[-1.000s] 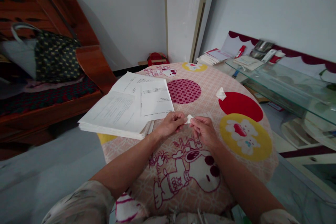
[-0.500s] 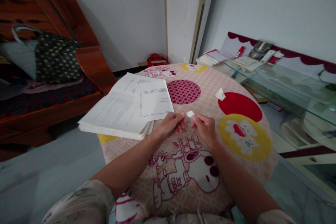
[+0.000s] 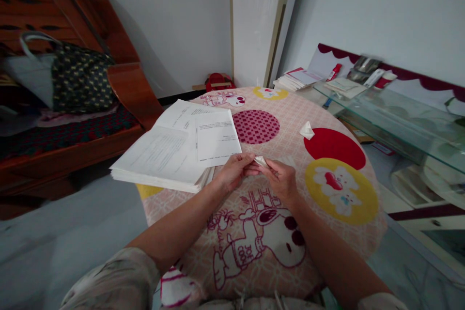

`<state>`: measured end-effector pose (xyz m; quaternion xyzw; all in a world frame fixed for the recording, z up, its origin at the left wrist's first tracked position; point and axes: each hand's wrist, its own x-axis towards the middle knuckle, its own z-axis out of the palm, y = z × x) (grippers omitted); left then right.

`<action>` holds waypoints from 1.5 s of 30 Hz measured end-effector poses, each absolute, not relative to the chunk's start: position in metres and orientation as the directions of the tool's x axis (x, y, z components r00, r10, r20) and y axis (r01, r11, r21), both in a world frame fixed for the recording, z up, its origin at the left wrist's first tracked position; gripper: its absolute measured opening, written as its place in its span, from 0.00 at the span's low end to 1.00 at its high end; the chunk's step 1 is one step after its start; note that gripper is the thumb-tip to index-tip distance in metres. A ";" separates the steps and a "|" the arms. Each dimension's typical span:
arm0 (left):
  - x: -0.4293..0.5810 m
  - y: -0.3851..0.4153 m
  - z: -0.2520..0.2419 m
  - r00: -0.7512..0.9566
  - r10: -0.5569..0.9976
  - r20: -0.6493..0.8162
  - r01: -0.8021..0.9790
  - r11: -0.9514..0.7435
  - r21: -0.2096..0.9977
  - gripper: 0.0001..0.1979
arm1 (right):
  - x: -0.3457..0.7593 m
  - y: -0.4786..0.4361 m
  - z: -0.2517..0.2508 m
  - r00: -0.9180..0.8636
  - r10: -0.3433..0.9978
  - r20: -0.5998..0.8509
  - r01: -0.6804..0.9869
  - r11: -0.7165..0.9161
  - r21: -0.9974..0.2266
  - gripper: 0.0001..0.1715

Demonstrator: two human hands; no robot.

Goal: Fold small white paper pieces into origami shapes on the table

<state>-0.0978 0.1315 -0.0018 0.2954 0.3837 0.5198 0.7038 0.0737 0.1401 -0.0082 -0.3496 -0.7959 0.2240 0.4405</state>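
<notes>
Between my two hands, above the table, is a small folded piece of white paper (image 3: 260, 160). My left hand (image 3: 238, 170) pinches its left side with thumb and fingers. On the other side my right hand (image 3: 282, 178) grips it, thumb on top. Fingers cover much of the paper, so its full shape is hidden. A second folded white paper piece (image 3: 307, 130) stands on the tablecloth (image 3: 290, 111), beyond my right hand at the edge of a red circle. Left of my hands lies a thick stack of printed sheets (image 3: 174, 150).
A glass-topped cabinet (image 3: 407, 131) stands to the right, carrying a red tube (image 3: 333, 72), a cup (image 3: 385, 80) and papers (image 3: 296, 79). At left is a wooden bench (image 3: 127, 92) with a dark patterned bag (image 3: 80, 77). A white cabinet-like unit (image 3: 254, 29) rises behind the table.
My hands have come closer together around the small paper, which now appears narrower and more tilted. The view has shifted slightly. The standing folded piece and the sheets have stayed put.
</notes>
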 end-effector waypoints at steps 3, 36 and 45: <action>-0.098 0.132 -0.003 0.169 0.958 -0.230 -0.507 0.284 0.814 0.11 | 0.074 0.139 -0.009 -0.361 0.794 0.489 0.321 0.598 -0.735 0.15; -0.097 0.125 0.001 0.125 0.990 -0.060 -0.412 0.107 0.905 0.20 | 0.073 0.143 -0.010 -0.265 0.953 0.148 0.017 0.158 -0.987 0.28; -0.096 0.123 0.004 0.071 0.996 -0.052 -0.388 0.076 0.918 0.24 | 0.073 0.141 -0.008 -0.231 0.954 0.191 0.043 0.206 -0.978 0.27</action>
